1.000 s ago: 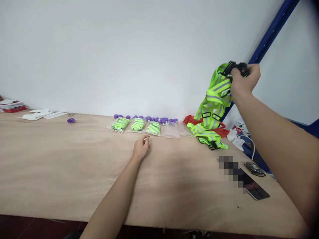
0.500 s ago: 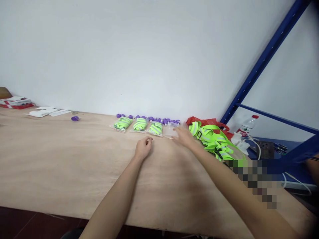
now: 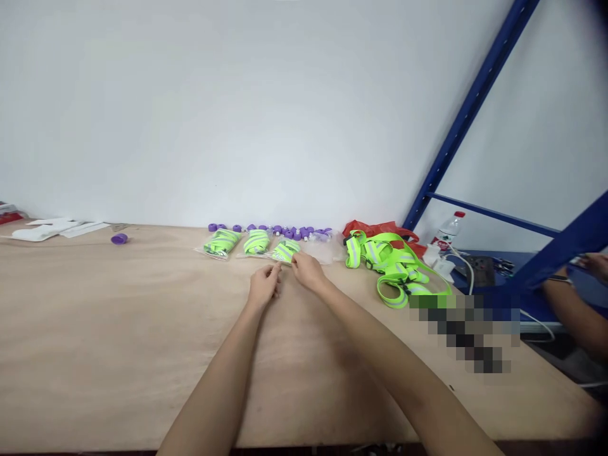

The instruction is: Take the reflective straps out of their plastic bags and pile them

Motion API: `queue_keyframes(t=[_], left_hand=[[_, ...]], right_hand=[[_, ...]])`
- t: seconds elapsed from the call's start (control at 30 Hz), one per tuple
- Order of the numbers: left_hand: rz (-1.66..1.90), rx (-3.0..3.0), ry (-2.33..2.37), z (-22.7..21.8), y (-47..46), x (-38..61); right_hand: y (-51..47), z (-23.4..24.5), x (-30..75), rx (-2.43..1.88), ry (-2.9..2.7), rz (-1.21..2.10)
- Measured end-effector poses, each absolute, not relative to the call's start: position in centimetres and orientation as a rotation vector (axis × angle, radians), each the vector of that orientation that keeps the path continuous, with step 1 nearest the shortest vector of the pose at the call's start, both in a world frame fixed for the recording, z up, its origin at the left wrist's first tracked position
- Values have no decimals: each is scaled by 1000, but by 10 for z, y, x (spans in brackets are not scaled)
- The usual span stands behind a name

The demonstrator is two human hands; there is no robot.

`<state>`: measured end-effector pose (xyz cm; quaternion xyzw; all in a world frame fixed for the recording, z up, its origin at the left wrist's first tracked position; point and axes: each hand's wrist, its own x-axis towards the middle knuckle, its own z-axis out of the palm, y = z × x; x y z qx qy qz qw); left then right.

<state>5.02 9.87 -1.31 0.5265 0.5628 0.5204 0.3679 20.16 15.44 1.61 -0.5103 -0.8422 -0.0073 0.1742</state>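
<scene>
Reaching forward, left hand [image 3: 264,286] curled, right hand [image 3: 308,271] touching bagged strap [image 3: 285,251]

Bright, even, soft-shadowed light; wide-angle bending at edges, darkened right corners, one pixelated patch.

Pixelated block [image 3: 468,332] covers table's right end; whatever lies beneath unreadable. Co-worker's arm [image 3: 570,310] cut off by right edge, hand [image 3: 593,263] half behind blue rack beam [image 3: 555,250]. White papers [image 3: 47,228] and red item at far left cropped by edge. Left hand [image 3: 263,286] and right hand [image 3: 308,271]: fingertips too small to tell whether anything pinched. Purple caps [image 3: 280,229] along wall too small to count. Bottle [image 3: 446,231] label illegible.
</scene>
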Motion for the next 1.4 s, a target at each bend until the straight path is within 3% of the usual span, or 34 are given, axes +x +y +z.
queue_keyframes(t=[0.4, 0.77, 0.97, 1.4], left_hand=[[963, 1071, 1296, -2, 84, 61], [1149, 1175, 1216, -3, 76, 62], [1175, 1514, 1149, 4, 69, 66], [1008, 1666, 991, 10, 71, 61]], right_hand=[[94, -24, 233, -1200, -1822, 446], [77, -15, 234, -1188, -1947, 401], [77, -15, 241, -956, -1874, 762], [71, -9, 244, -870, -1885, 950]])
